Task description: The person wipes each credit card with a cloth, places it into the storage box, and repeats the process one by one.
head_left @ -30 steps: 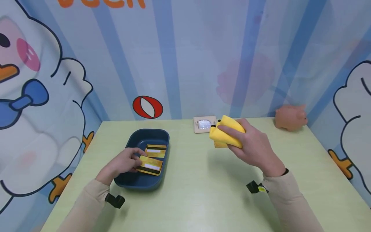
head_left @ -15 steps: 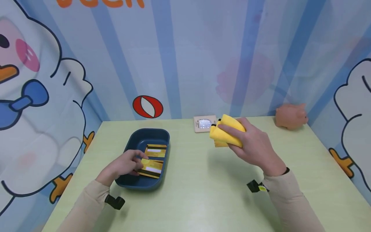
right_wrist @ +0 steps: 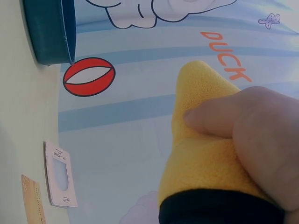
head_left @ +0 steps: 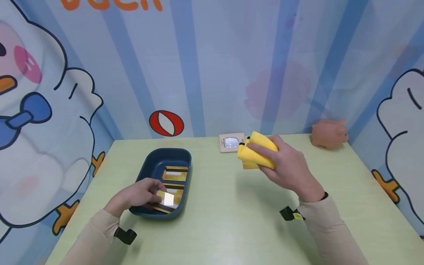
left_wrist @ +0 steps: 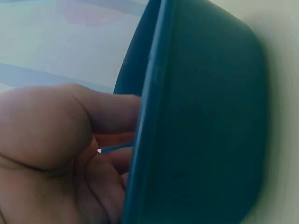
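My left hand point(head_left: 142, 193) reaches over the near left side of a dark blue bin point(head_left: 155, 167). Its thumb and fingertips pinch a gold bank card point(head_left: 159, 196), which is tilted and throws back a bright glare. Two more gold cards, one far point(head_left: 174, 174) and one in the middle point(head_left: 178, 187), lie in the bin beside it. In the left wrist view, the bin wall point(left_wrist: 205, 116) hides the fingertips and the card. My right hand point(head_left: 291, 167) grips a folded yellow cloth point(head_left: 256, 151) with black edging, above the table. Another gold card point(head_left: 250, 165) shows partly beneath the cloth.
A flat pale pink case point(head_left: 222, 143) with a shiny window lies at the table's back edge, left of the cloth. A pink toy pig point(head_left: 328, 134) stands at the back right corner. A printed curtain point(head_left: 218, 73) rises behind the table point(head_left: 215, 221).
My left hand has shifted toward the near end of the bin with the card, tilting it into the light and uncovering more of the middle card. The right hand keeps its hold on the cloth.
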Action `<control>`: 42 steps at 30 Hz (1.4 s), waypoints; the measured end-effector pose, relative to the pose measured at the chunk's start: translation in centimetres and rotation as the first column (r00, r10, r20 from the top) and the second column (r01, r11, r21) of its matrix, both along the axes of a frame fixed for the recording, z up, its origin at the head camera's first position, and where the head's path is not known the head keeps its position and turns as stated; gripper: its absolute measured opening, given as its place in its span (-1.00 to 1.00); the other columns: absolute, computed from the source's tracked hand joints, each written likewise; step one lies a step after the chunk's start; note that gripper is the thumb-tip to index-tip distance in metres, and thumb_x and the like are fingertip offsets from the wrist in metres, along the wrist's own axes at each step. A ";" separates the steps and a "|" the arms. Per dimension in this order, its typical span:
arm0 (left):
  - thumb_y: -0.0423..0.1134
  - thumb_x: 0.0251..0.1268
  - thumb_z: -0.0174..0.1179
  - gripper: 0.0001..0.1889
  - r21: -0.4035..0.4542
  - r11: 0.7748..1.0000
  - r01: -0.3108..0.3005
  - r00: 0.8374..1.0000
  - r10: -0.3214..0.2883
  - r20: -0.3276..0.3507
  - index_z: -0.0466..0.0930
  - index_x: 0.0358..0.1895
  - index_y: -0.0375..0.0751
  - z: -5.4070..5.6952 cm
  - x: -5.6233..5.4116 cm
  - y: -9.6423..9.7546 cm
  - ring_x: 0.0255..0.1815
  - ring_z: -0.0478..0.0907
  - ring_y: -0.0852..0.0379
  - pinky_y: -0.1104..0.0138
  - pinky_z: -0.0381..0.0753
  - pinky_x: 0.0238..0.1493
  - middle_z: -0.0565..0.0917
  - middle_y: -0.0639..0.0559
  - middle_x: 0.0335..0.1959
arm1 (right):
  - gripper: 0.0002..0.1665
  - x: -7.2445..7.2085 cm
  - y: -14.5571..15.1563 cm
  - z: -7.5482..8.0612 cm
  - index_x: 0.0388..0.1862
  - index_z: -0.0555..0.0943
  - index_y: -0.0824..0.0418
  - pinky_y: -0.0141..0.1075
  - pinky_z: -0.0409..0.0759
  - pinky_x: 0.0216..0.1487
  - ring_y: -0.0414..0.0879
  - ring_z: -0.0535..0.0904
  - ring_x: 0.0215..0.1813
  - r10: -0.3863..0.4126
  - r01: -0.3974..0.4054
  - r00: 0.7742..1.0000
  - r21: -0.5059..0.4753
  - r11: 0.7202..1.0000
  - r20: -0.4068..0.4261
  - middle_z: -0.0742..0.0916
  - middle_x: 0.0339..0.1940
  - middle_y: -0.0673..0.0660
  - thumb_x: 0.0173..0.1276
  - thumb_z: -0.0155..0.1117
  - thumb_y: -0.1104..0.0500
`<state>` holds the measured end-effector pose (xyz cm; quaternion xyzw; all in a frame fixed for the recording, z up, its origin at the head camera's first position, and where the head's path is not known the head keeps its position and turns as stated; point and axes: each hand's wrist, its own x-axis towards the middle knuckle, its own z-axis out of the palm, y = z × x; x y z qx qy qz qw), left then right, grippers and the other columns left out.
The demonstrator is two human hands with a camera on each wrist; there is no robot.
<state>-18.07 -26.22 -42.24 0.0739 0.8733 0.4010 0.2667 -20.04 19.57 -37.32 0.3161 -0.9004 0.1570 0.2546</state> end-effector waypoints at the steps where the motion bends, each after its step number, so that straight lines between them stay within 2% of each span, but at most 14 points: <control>1: -0.42 0.46 0.25 -0.78 -0.008 1.000 0.020 1.000 -0.020 0.000 0.59 0.09 -0.36 0.0 0.1 0.0 -0.32 0.68 0.03 0.18 0.76 -0.25 0.67 -0.10 -0.32 | -0.29 0.0 0.0 0.0 0.40 0.61 -0.19 -0.04 0.65 -0.49 0.09 0.60 -0.29 -0.001 0.001 1.000 0.001 1.000 0.001 0.61 0.03 0.28 0.26 0.51 0.16; 5: -0.39 0.45 0.27 -0.78 -0.055 0.996 0.068 0.998 -0.068 -0.009 0.59 0.07 -0.36 0.3 0.3 0.0 -0.35 0.63 0.05 0.20 0.69 -0.27 0.69 -0.05 -0.32 | -0.29 0.1 0.0 0.1 0.40 0.61 -0.19 -0.03 0.66 -0.47 0.09 0.60 -0.28 -0.004 0.004 1.000 0.005 1.000 0.002 0.61 0.04 0.28 0.26 0.52 0.16; 9: -0.36 0.41 0.32 -0.75 -0.118 0.989 0.089 0.995 -0.095 -0.039 0.61 0.07 -0.35 0.6 0.4 0.1 -0.31 0.60 0.06 0.20 0.65 -0.24 0.70 -0.03 -0.28 | -0.30 0.1 0.0 0.1 0.40 0.61 -0.20 -0.03 0.66 -0.47 0.09 0.61 -0.28 -0.003 0.003 1.000 0.003 1.000 0.000 0.61 0.04 0.28 0.27 0.51 0.15; 12: -0.32 0.39 0.35 -0.73 -0.162 0.981 0.104 0.991 -0.116 -0.072 0.64 0.07 -0.33 0.7 0.5 0.2 -0.25 0.59 0.07 0.19 0.62 -0.16 0.71 0.00 -0.21 | -0.30 0.1 0.0 0.1 0.39 0.61 -0.20 -0.03 0.66 -0.47 0.09 0.61 -0.28 0.001 -0.001 1.000 -0.001 1.000 0.003 0.61 0.04 0.27 0.27 0.51 0.16; 18: -0.27 0.39 0.36 -0.75 -0.186 0.974 0.130 0.979 -0.156 -0.134 0.68 0.05 -0.28 0.6 0.5 0.4 -0.11 0.55 0.06 0.11 0.60 0.01 0.71 0.03 -0.09 | -0.30 0.2 -0.1 0.2 0.39 0.61 -0.20 -0.03 0.67 -0.46 0.10 0.63 -0.26 0.004 -0.004 1.000 0.006 1.000 0.008 0.62 0.07 0.28 0.26 0.52 0.15; 29: -0.28 0.44 0.33 -0.74 -0.200 0.974 0.111 0.981 -0.140 -0.135 0.68 0.10 -0.29 0.5 0.2 0.6 -0.09 0.55 0.04 0.14 0.63 -0.02 0.71 -0.01 -0.03 | -0.31 0.1 -0.2 0.1 0.40 0.61 -0.21 -0.02 0.67 -0.45 0.08 0.62 -0.27 -0.005 0.005 1.000 0.013 1.000 0.020 0.62 0.08 0.27 0.28 0.52 0.12; 35: -0.27 0.47 0.30 -0.73 -0.246 0.961 0.123 0.978 -0.159 -0.135 0.69 0.12 -0.31 1.1 0.3 0.6 -0.04 0.58 0.01 0.05 0.66 0.05 0.73 -0.06 0.02 | -0.30 0.2 -0.2 0.0 0.40 0.60 -0.22 -0.02 0.67 -0.45 0.09 0.63 -0.26 -0.010 0.009 1.000 0.013 1.000 0.028 0.62 0.08 0.26 0.28 0.51 0.13; 42: -0.26 0.48 0.30 -0.73 -0.310 0.942 0.128 0.972 -0.181 -0.148 0.69 0.11 -0.31 1.4 0.2 1.1 -0.08 0.58 0.05 0.05 0.67 0.06 0.74 -0.04 -0.01 | -0.30 0.2 -0.1 0.2 0.40 0.60 -0.20 -0.01 0.67 -0.46 0.10 0.63 -0.26 -0.006 0.006 1.000 0.013 1.000 0.023 0.62 0.09 0.28 0.27 0.51 0.13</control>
